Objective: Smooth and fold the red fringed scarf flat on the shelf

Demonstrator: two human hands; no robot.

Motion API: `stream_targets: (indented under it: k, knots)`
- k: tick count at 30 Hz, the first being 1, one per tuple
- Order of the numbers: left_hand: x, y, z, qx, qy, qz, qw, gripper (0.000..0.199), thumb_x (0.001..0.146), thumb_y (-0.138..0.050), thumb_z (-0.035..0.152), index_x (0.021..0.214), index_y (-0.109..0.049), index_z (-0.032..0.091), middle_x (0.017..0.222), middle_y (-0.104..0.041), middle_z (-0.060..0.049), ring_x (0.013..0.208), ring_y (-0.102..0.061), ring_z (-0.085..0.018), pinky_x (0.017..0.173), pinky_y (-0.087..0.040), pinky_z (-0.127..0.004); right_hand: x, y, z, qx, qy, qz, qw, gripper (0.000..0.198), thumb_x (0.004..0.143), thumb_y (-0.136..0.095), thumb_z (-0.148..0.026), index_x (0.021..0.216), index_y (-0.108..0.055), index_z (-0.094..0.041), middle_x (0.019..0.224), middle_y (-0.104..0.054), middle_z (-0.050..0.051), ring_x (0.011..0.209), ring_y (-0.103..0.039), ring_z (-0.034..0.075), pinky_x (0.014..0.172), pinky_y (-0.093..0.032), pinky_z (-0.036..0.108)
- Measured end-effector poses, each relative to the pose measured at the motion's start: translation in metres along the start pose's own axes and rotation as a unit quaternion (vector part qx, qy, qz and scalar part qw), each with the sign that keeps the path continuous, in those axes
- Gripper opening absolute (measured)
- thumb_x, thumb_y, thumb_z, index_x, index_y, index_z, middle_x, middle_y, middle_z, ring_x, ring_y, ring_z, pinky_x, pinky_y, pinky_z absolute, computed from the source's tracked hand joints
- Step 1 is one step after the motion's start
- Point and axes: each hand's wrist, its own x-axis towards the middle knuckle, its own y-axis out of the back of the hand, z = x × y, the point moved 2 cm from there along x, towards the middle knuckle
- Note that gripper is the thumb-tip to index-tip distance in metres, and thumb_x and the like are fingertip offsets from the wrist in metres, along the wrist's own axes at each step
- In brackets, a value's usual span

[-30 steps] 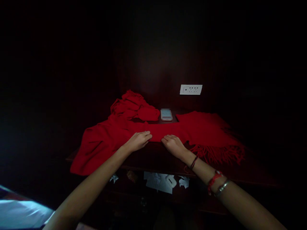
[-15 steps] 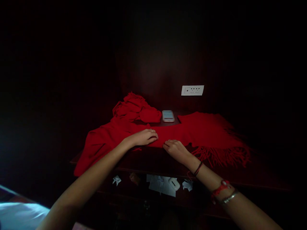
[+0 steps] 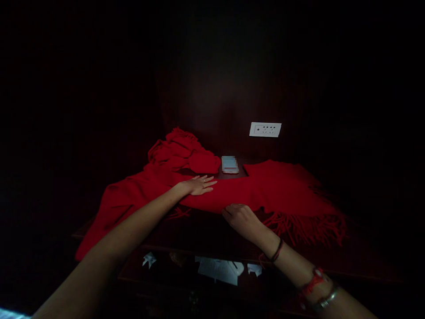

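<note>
Plain red scarf (image 3: 285, 190), white socket (image 3: 265, 130), dark reddish-brown tabletop (image 3: 202, 228) (nearly black), silver bangle (image 3: 326, 301)

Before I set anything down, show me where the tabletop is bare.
A bare patch of tabletop lies between the red cloth and its front edge, flanked by the left forearm and right hand. Only a sliver shows between the phone and the cloth to its right. Back left is crowded with bunched red fabric; the far right is too dark to judge.

Head camera looks forward and down at hands (image 3: 199, 185).
</note>
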Motion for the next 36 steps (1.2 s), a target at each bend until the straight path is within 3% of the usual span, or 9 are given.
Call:
stream_targets:
  k: [3,6,10,14,17,22,27,33,36]
  knots:
    - [0.006,0.012,0.003,0.038,0.013,0.081,0.996,0.044,0.085,-0.027,0.034,0.128,-0.026,0.021,0.136,-0.017,-0.007,0.124,-0.012,-0.022,0.098,-0.012,-0.044,0.001,0.001,-0.001,-0.003,0.002,-0.010,1.000,0.013,0.079,-0.043,-0.009,0.080,-0.055,-0.012,0.072,-0.057,0.007,0.064,-0.050,0.014,0.055,-0.034,0.025]
    - [0.009,0.018,0.030,0.015,-0.095,0.142,0.985,0.043,0.087,-0.023,0.030,0.129,-0.022,0.022,0.137,-0.013,-0.003,0.125,-0.008,-0.017,0.100,-0.011,-0.037,0.002,0.002,-0.003,-0.006,0.004,-0.014,1.000,0.011,0.077,-0.045,-0.009,0.081,-0.055,-0.012,0.074,-0.058,0.007,0.066,-0.051,0.015,0.056,-0.034,0.025]
    - [0.013,0.003,0.056,-0.028,-0.213,0.068,0.974,0.043,0.088,-0.020,0.034,0.130,-0.020,0.023,0.137,-0.016,-0.001,0.125,-0.007,-0.015,0.101,-0.013,-0.033,0.000,0.003,0.003,0.007,-0.023,-0.008,1.000,0.014,0.079,-0.043,-0.010,0.081,-0.057,-0.013,0.076,-0.059,0.007,0.069,-0.052,0.015,0.064,-0.034,0.027]
    - [0.013,-0.011,0.046,-0.034,-0.197,0.072,0.977,0.044,0.088,-0.018,0.036,0.130,-0.017,0.025,0.137,-0.015,-0.001,0.125,-0.008,-0.017,0.100,-0.012,-0.037,-0.014,0.008,0.021,-0.029,-0.117,0.003,0.993,0.014,0.078,-0.044,-0.012,0.082,-0.057,-0.014,0.078,-0.060,0.008,0.077,-0.051,0.018,0.072,-0.033,0.033]
    - [0.011,-0.010,0.040,-0.032,-0.204,0.081,0.975,0.042,0.088,-0.019,0.035,0.130,-0.018,0.027,0.137,-0.016,0.000,0.125,-0.011,-0.017,0.100,-0.015,-0.036,-0.026,0.009,0.033,-0.049,-0.164,-0.034,0.985,0.015,0.078,-0.044,-0.010,0.081,-0.058,-0.013,0.079,-0.060,0.010,0.078,-0.053,0.020,0.070,-0.034,0.032]
    - [0.014,0.005,0.065,-0.042,-0.238,0.103,0.965,0.043,0.087,-0.022,0.033,0.129,-0.018,0.027,0.137,-0.016,0.001,0.125,-0.010,-0.017,0.101,-0.013,-0.037,-0.030,0.006,0.033,-0.037,-0.158,-0.087,0.983,0.016,0.077,-0.044,-0.008,0.083,-0.058,-0.012,0.079,-0.061,0.011,0.073,-0.056,0.018,0.061,-0.039,0.026]
    - [0.044,0.007,0.095,-0.053,-0.291,0.028,0.955,0.041,0.088,-0.018,0.034,0.129,-0.022,0.028,0.137,-0.014,0.002,0.125,-0.009,-0.017,0.101,-0.013,-0.039,-0.028,0.007,0.025,-0.040,-0.151,-0.107,0.982,0.022,0.076,-0.043,-0.005,0.095,-0.055,-0.007,0.084,-0.061,0.013,0.073,-0.058,0.020,0.055,-0.042,0.026]
    - [0.084,0.011,0.070,-0.042,-0.212,0.019,0.976,0.044,0.086,-0.025,0.036,0.129,-0.022,0.025,0.136,-0.016,-0.001,0.124,-0.011,-0.020,0.101,-0.013,-0.039,-0.027,0.007,0.023,-0.029,-0.158,-0.114,0.980,0.018,0.077,-0.043,-0.006,0.090,-0.055,-0.009,0.082,-0.060,0.012,0.071,-0.058,0.019,0.052,-0.042,0.025]
    - [0.089,0.015,0.059,-0.033,-0.188,0.063,0.980,0.045,0.086,-0.024,0.035,0.129,-0.023,0.021,0.136,-0.015,-0.005,0.124,-0.011,-0.019,0.101,-0.014,-0.037,-0.027,0.006,0.024,-0.019,-0.168,-0.109,0.980,0.017,0.077,-0.043,-0.006,0.087,-0.055,-0.010,0.080,-0.060,0.012,0.070,-0.058,0.018,0.051,-0.041,0.024]
